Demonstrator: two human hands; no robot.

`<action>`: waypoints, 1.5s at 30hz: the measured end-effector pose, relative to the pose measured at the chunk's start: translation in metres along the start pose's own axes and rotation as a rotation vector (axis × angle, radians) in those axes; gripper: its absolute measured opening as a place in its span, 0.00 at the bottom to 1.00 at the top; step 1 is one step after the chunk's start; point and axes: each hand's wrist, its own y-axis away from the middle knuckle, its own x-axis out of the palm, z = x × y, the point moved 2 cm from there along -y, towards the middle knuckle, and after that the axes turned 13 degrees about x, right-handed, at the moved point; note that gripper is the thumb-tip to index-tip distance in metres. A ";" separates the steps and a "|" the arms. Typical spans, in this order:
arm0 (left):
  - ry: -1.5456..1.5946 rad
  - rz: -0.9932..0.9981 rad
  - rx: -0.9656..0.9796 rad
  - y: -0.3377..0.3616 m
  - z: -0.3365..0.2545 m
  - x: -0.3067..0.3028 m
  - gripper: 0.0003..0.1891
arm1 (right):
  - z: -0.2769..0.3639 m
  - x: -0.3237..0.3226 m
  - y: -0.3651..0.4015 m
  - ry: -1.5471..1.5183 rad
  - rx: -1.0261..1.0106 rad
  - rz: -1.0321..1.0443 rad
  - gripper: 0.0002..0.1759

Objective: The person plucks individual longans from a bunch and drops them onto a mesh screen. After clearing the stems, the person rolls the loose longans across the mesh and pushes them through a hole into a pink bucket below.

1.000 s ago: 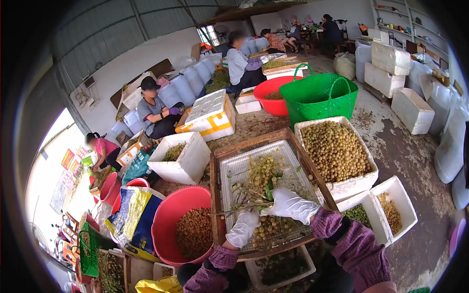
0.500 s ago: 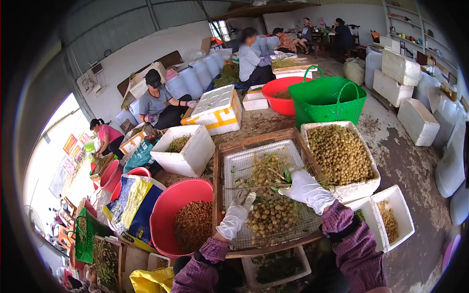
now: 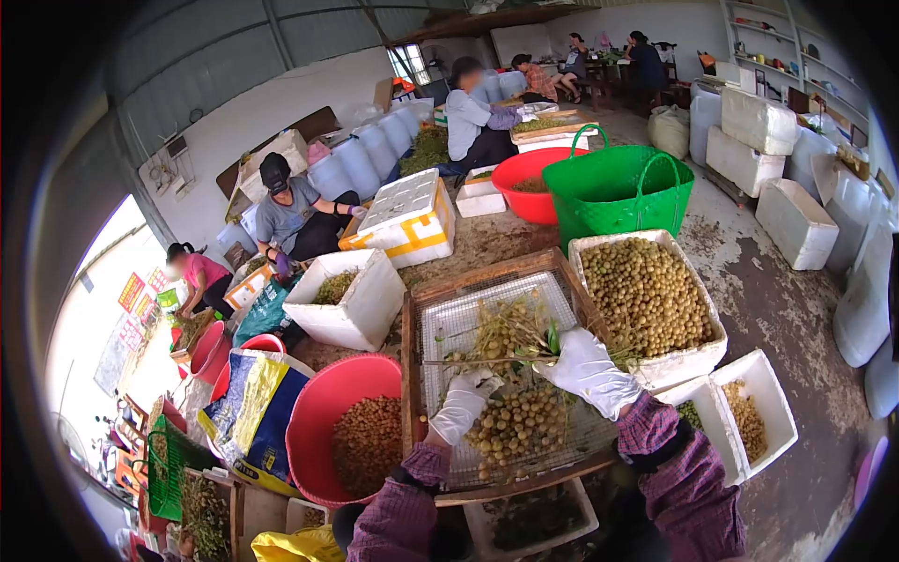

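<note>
A wood-framed wire-mesh sieve (image 3: 435,323) lies before me, with loose round yellow-brown fruits, like longans (image 3: 520,426), piled at its near side. Leafy twigs and thin stems (image 3: 510,328) lie across its middle. My right hand (image 3: 592,375), in a white glove, is closed on the end of a leafy stem at the sieve's right side. My left hand (image 3: 462,406), also gloved in white, is left of the pile with its fingers pressed together beside the stems. Whatever it pinches is too small to make out.
A white foam box (image 3: 698,361) full of fruits stands right of the sieve, a red basin (image 3: 309,421) of fruits left of it. Behind are a green basket (image 3: 618,197) and a foam box (image 3: 356,304). Several people sit working farther back; small foam boxes (image 3: 773,440) stand at right.
My left hand has shifted slightly, its fingers drawn in closer together near the stems. My right hand keeps its hold. The view has tilted a little; a seated co-worker's hand has lowered.
</note>
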 end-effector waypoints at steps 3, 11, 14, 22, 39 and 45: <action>0.605 -0.132 -0.225 0.002 -0.054 -0.052 0.08 | 0.002 0.002 0.000 -0.072 -0.009 0.018 0.23; 0.624 -0.408 -0.173 0.140 -0.154 -0.186 0.12 | 0.039 -0.023 0.023 -0.402 -0.116 -0.135 0.16; 0.588 -0.678 -0.264 0.242 -0.221 -0.239 0.12 | 0.056 -0.027 0.034 -0.813 -0.248 -0.020 0.11; -0.442 -0.032 -0.865 0.497 -0.157 -0.200 0.35 | 0.168 -0.039 0.090 -1.334 -0.416 0.275 0.17; -1.011 -0.643 -1.174 0.678 -0.117 -0.176 0.33 | 0.274 0.318 0.400 0.278 -1.689 0.665 0.33; -0.723 -0.887 -0.870 0.668 -0.129 -0.193 0.14 | 0.266 0.330 0.408 0.817 -1.850 0.656 0.47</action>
